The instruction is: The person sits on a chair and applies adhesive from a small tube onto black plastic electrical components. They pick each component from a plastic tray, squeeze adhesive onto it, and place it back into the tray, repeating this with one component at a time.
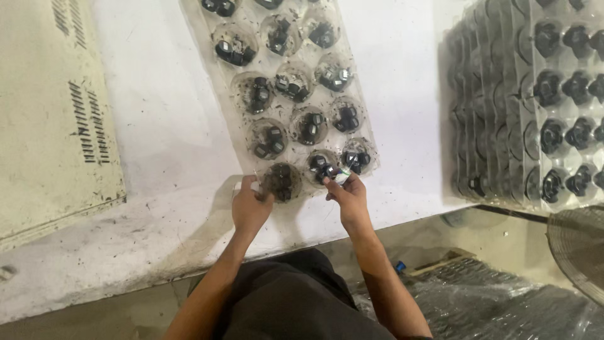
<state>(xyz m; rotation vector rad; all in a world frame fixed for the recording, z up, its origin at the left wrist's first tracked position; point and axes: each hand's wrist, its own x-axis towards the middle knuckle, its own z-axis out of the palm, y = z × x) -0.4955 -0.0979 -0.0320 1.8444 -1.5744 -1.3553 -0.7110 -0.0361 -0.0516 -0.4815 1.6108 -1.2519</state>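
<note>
Workbench (157, 94) carries a clear blister tray (234, 135) of round pockets filled with small black parts; stacked trays (503, 126) lie well apart at its right. Left hand (250, 208) grips the tray's near edge; right hand (347, 196), fingers pinched shut, holds a small black part (329, 171) over the nearest pocket row.

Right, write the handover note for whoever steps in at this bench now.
Left hand: on the near edge of the clear tray, by the nearest pocket.
Right hand: pinching a small black part over the near row; grip partly hidden.
Done: every visible tray pocket holds black parts.
Left: cannot tell whether parts are going in or out.
A stack of trays with black parts stands at the right.
</note>
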